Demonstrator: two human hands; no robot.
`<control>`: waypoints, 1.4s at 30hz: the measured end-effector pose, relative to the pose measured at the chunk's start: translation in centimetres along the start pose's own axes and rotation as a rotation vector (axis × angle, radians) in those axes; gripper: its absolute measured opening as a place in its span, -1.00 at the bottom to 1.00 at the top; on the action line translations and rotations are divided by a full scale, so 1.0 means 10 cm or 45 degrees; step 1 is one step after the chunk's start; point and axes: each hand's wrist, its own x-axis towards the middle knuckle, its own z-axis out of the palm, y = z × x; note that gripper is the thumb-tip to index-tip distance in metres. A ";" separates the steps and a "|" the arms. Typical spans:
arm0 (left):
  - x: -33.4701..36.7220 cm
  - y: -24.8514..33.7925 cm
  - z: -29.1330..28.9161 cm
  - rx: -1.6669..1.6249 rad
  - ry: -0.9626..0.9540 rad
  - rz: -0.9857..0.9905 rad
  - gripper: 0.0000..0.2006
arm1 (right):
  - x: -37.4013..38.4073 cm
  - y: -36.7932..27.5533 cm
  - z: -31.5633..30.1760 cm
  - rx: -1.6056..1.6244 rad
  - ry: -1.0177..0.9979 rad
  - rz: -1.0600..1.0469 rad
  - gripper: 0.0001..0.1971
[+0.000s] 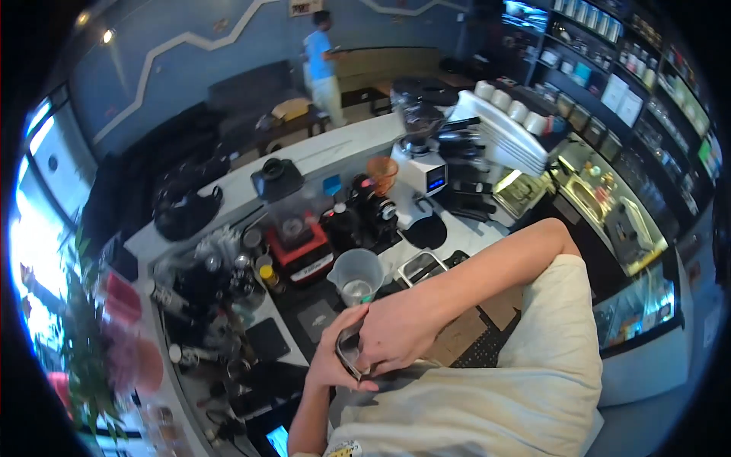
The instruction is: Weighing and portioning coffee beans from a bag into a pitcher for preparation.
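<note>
In front of my body, my left hand [329,364] is wrapped round a small cup-like container [349,352] with a dark, shiny rim. My right hand [402,329] comes across from the right, its fingers bent down at the container's mouth. The fingertips are hidden, so what they grip, if anything, does not show. Just beyond both hands stands a clear plastic pitcher [358,276] on the counter. To its right sits a rectangular metal tray [421,266].
A blender with a red base [298,247] stands behind the pitcher. Farther back are a white coffee grinder [422,171] and an orange dripper [382,174]. Bottles and tools crowd the left. Brown cardboard [458,337] lies under my right forearm. A person [323,67] stands across the room.
</note>
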 end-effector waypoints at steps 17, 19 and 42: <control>0.32 -0.29 0.25 -0.247 -0.059 -0.370 -0.21 | -0.60 -0.06 0.12 0.178 0.296 0.296 -0.73; 0.46 -0.23 0.31 -0.161 -0.018 -0.307 -0.24 | -0.85 -0.01 0.19 0.119 0.538 0.270 -0.78; 1.13 -1.44 1.70 -1.251 1.039 -0.222 -0.54 | -1.21 0.53 3.33 2.436 2.402 0.439 -0.15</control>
